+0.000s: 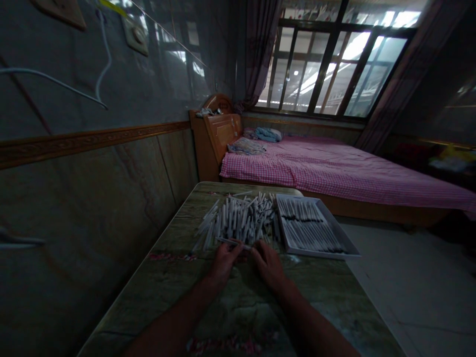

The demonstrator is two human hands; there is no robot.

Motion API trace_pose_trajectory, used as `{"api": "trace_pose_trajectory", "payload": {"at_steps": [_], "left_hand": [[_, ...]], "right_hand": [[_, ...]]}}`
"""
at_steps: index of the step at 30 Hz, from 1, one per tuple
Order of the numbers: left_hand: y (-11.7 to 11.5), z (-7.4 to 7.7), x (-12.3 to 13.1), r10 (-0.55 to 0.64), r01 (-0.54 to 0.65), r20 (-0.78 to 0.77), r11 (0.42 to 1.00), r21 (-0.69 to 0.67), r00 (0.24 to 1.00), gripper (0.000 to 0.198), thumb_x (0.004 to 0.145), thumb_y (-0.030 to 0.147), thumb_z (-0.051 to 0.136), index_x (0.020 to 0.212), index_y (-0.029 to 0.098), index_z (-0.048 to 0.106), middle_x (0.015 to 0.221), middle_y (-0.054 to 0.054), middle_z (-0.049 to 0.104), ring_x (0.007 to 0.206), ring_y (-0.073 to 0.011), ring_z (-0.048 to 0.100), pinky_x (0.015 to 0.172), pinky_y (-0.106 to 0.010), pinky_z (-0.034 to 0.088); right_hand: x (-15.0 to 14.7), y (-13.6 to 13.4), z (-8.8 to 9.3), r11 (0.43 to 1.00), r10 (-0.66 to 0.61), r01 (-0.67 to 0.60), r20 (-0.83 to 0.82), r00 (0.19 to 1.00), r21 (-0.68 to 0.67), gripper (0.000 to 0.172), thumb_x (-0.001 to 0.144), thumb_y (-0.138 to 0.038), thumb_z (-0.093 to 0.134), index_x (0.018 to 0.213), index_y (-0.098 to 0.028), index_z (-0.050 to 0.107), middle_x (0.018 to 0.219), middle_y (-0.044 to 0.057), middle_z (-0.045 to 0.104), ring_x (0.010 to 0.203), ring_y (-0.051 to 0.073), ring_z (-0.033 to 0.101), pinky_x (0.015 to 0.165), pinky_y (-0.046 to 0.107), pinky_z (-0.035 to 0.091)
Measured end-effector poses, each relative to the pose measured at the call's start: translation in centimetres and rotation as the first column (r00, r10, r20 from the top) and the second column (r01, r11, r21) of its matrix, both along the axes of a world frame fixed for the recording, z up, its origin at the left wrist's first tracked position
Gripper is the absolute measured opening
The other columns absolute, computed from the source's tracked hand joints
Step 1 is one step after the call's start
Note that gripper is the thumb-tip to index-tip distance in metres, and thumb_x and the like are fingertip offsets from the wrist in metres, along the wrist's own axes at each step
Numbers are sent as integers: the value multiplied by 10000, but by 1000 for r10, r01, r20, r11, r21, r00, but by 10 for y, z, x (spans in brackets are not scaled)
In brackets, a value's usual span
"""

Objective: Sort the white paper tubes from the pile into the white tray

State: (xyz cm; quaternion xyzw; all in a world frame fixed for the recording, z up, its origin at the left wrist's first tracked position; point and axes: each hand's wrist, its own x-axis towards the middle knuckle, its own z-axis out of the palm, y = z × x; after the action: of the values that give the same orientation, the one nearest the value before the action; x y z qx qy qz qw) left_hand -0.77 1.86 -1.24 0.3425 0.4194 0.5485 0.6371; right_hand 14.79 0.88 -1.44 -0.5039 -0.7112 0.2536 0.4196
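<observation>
In front of me both hands meet over the table, closed around a thin, pale, pen-like stick (243,246). My left hand (224,261) grips it near the middle, and my right hand (267,262) pinches its right end. Just beyond my fingers lies a loose pile of similar whitish sticks (238,218), jumbled at several angles. To the right of the pile is a shallow white tray (340,230), where dark-tipped sticks (314,235) lie side by side in two rows. The small details of the held stick are too dim to make out.
The marbled table (178,292) borders a tiled wall (145,183) on the left. Past its far edge stands a bed (316,158) with a pink checked cover and a wooden headboard (219,131). The tray's right side overhangs the table edge.
</observation>
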Motion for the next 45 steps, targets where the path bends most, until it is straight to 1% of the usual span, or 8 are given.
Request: {"api": "trace_pose_trajectory", "payload": {"at_steps": [5, 12, 17, 26, 32, 37, 42, 45], "left_hand": [[-1, 1, -1, -39, 39, -21, 999, 4, 999, 521, 495, 501, 866, 777, 169, 580, 684, -15, 686, 614, -171, 674, 580, -270, 532], [-1, 1, -3, -59, 59, -57, 998, 1, 997, 509, 512, 503, 857, 782, 176, 575, 676, -10, 687, 599, -164, 670, 571, -257, 518], [0, 0, -3, -42, 42, -44, 999, 6, 998, 500, 523, 510, 854, 772, 174, 580, 675, -3, 679, 592, -148, 658, 571, -251, 524], [0, 1, -7, -127, 134, -111, 989, 63, 986, 455, 569, 479, 827, 792, 176, 572, 666, -6, 678, 623, -175, 672, 564, -259, 511], [1, 2, -6, -89, 99, -121, 992, 75, 989, 476, 550, 501, 824, 797, 180, 574, 669, -3, 672, 613, -167, 650, 543, -251, 498], [0, 4, -6, -69, 88, -172, 990, 107, 983, 436, 575, 483, 812, 793, 175, 594, 681, 9, 639, 636, -157, 630, 538, -239, 494], [0, 5, -4, -71, 96, -214, 990, 107, 974, 408, 573, 455, 807, 781, 175, 593, 645, 21, 625, 554, -141, 598, 506, -241, 489], [-2, 2, -1, -41, 74, -261, 990, 119, 965, 357, 575, 387, 807, 799, 180, 622, 721, -2, 663, 572, -146, 611, 514, -239, 481]], "right_hand": [[1, 0, -2, 999, 32, -32, -15, 999, -17, 349, 933, -415, 430, 642, -224, 444, 607, -31, 478, 596, 138, 461, 568, 261, 317], [2, 3, -5, 996, 48, -49, -11, 999, -78, 436, 974, -405, 386, 601, -219, 513, 558, -17, 494, 559, 143, 450, 529, 266, 283], [2, 1, -4, 996, 64, -63, 15, 998, -63, 393, 966, -410, 419, 640, -218, 526, 605, -22, 506, 586, 141, 466, 565, 264, 302], [5, 3, -2, 984, 139, -143, -48, 989, -106, 503, 977, -482, 400, 578, -212, 544, 536, -35, 471, 529, 128, 430, 518, 258, 278], [3, 2, -3, 992, 84, -90, -71, 994, -86, 508, 971, -518, 364, 597, -211, 517, 575, -32, 484, 564, 131, 443, 536, 251, 290], [1, -2, 1, 990, 111, -114, -42, 993, -84, 433, 946, -492, 447, 644, -203, 560, 591, -30, 513, 582, 130, 460, 549, 242, 305], [-1, -4, 3, 988, 120, -127, -83, 989, -85, 347, 932, -440, 458, 711, -207, 589, 650, -17, 565, 633, 142, 506, 594, 248, 354], [0, -2, 2, 997, 11, -26, -197, 980, -72, 363, 903, -486, 472, 657, -224, 525, 614, -27, 509, 612, 146, 478, 573, 253, 359]]}}
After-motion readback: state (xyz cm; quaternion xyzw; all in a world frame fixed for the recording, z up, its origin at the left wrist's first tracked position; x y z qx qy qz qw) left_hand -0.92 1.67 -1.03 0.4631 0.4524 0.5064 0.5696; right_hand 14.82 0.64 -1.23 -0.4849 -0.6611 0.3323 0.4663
